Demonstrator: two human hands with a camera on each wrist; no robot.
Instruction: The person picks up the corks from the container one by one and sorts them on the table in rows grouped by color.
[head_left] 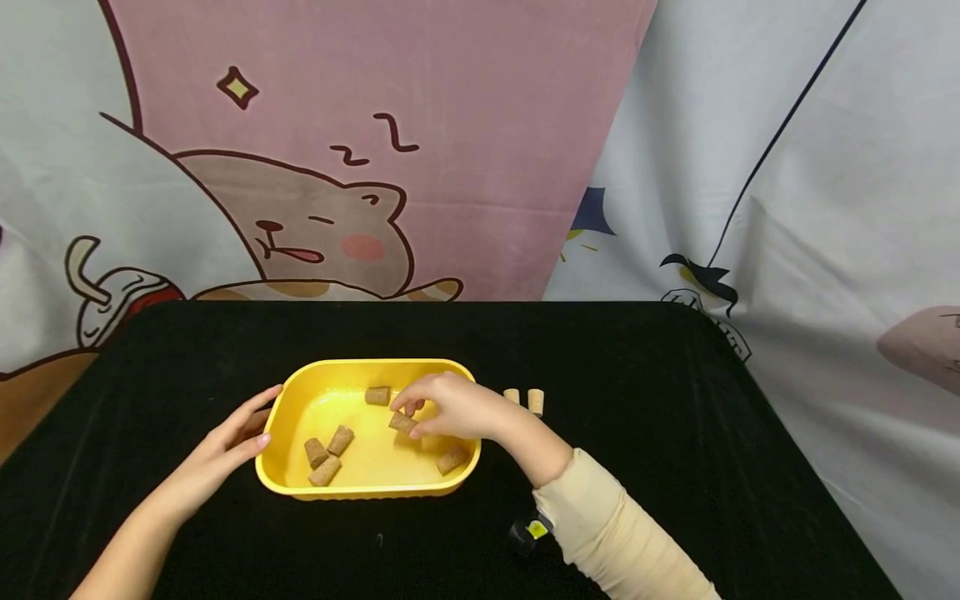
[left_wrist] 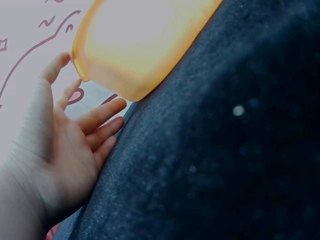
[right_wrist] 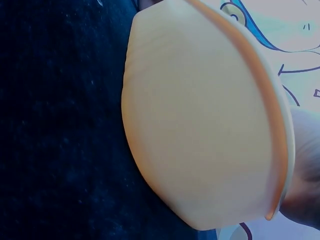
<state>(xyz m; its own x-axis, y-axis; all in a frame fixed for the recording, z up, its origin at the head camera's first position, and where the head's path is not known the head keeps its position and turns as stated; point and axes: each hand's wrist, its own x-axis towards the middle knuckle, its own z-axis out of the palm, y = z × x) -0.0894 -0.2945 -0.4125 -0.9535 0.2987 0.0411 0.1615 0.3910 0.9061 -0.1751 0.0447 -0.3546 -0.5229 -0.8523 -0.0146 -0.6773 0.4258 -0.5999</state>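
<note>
A yellow plastic tub [head_left: 367, 492] stands on the black cloth, with several cork stoppers lying in it. My right hand [head_left: 457, 407] reaches over its right side and pinches one cork [head_left: 402, 422] between thumb and fingers. Against the tub's left rim rest the fingertips of my left hand [head_left: 232, 437], its fingers spread and relaxed. That same hand [left_wrist: 65, 150] is seen palm-on in the left wrist view, beside the tub's outer wall [left_wrist: 135, 90]. In the right wrist view the tub's side [right_wrist: 205, 115] hides most of the right hand.
Two pale corks [head_left: 536, 402] stand on the cloth [head_left: 675, 450] just right of the tub. A dark wrist device [head_left: 528, 532] shows under the right sleeve [head_left: 600, 508]. Behind the table hangs a printed curtain [head_left: 487, 167].
</note>
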